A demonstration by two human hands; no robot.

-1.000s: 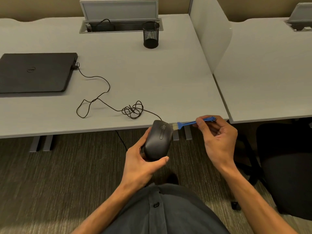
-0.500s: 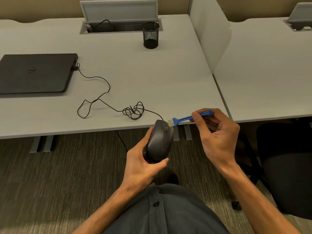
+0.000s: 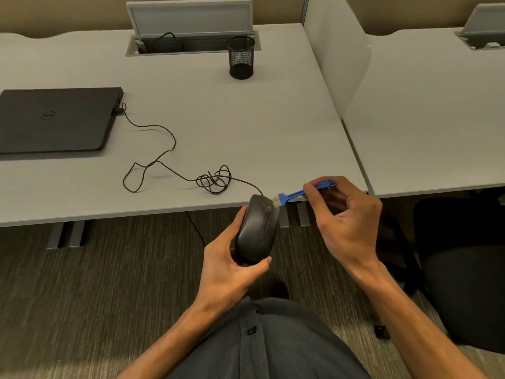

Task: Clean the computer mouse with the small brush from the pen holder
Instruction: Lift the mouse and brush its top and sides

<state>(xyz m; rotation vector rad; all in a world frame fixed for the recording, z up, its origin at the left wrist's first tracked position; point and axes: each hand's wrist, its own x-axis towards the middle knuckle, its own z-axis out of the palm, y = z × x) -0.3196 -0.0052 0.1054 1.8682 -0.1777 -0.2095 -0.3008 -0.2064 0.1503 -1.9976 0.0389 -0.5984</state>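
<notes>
My left hand (image 3: 228, 265) grips a black wired computer mouse (image 3: 257, 228) from below, holding it in the air just in front of the desk edge, its top facing me. My right hand (image 3: 345, 217) pinches the handle of a small blue brush (image 3: 299, 193). The brush's pale bristles touch the mouse's front right edge, beside the scroll wheel. The mouse cable (image 3: 175, 170) runs in loops and a tangle across the desk. A black mesh pen holder (image 3: 241, 57), which looks empty, stands at the back of the desk.
A shut black laptop (image 3: 54, 119) lies on the grey desk (image 3: 218, 119) at the left, with the cable plugged into it. A white divider panel (image 3: 338, 58) separates a second desk on the right. A black office chair (image 3: 461, 269) stands at the right. Carpet lies below.
The mouse and both hands have risen slightly toward the desk edge. The brush has moved along the mouse's front right edge, staying in contact.
</notes>
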